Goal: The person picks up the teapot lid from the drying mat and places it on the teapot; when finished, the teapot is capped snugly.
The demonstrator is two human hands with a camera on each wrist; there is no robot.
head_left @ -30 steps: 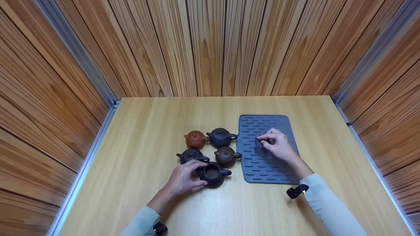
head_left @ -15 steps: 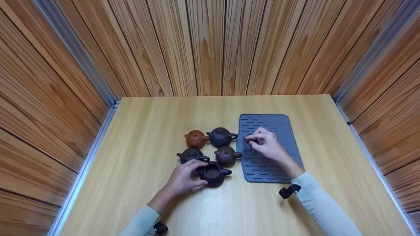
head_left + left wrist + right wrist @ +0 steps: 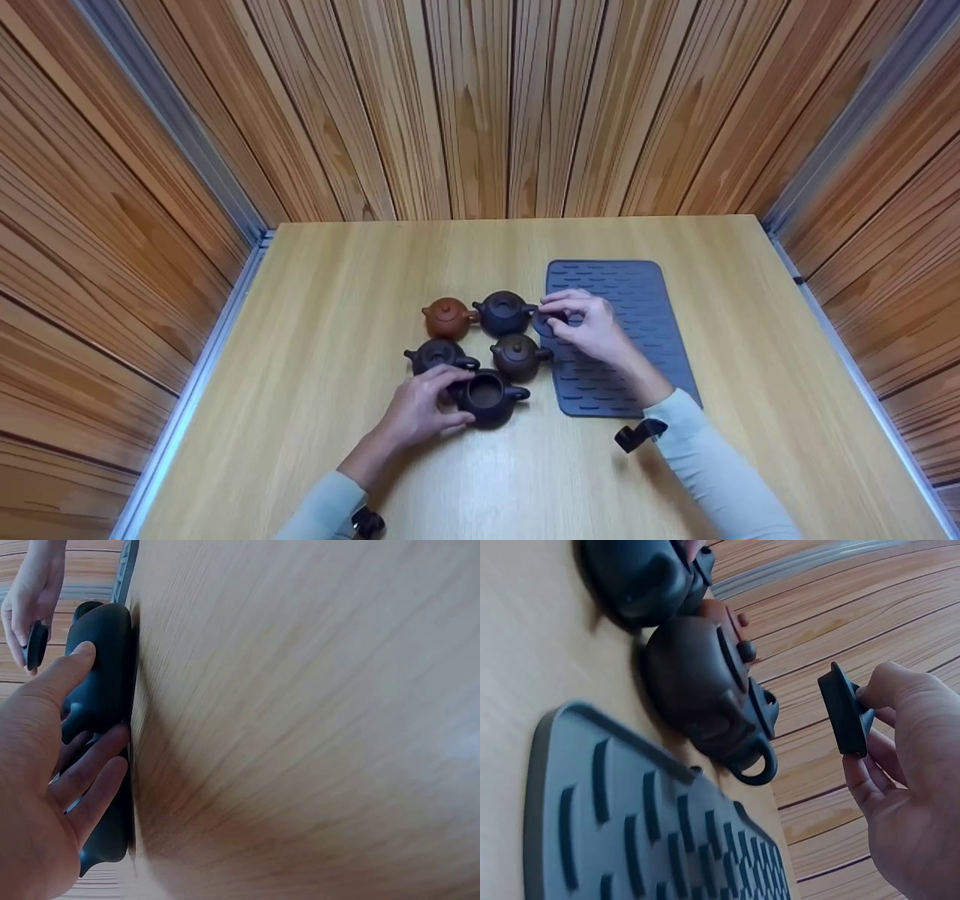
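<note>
A lidless black teapot point(image 3: 491, 418) stands on the table, its dark inside showing from above. My left hand point(image 3: 420, 409) grips it by the spout side, the thumb point(image 3: 81, 654) on the body and the fingers around the spout. Between thumb and fingers my right hand point(image 3: 596, 330) pinches a round black lid point(image 3: 843, 711) by its knob. In the head view that lid appears over the mat's left edge, beside a black teapot's handle; the right wrist view shows it held in the air, above the mat and apart from the teapots.
Lidded teapots stand close together behind the open one: a reddish-brown one point(image 3: 448, 320), a black one point(image 3: 504, 315), a dark brown one point(image 3: 516, 360) and another black one point(image 3: 436, 354). A grey ridged mat point(image 3: 622, 285) lies to their right. Wood-panelled walls surround the table.
My right hand has carried the lid leftward across the mat towards the teapots. My left hand and the open teapot have stayed in place.
</note>
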